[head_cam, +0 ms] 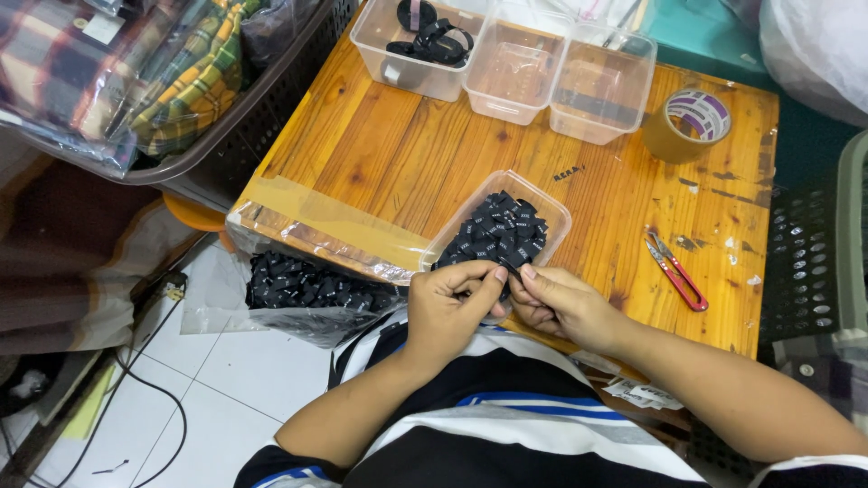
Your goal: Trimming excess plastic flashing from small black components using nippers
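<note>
A small black label [508, 268] is pinched between both hands at the near edge of the worktop [434, 154], just in front of a clear tub [553, 210] full of the same black labels. The left hand [449, 307] and the right hand [556, 303] both close their fingertips on it. More black labels lie in a plastic bag [298, 287] hanging at the near left. Red snips [676, 269] lie to the right, a tape roll [687, 125] at the far right, and three clear boxes [515, 68] stand along the far edge
</note>
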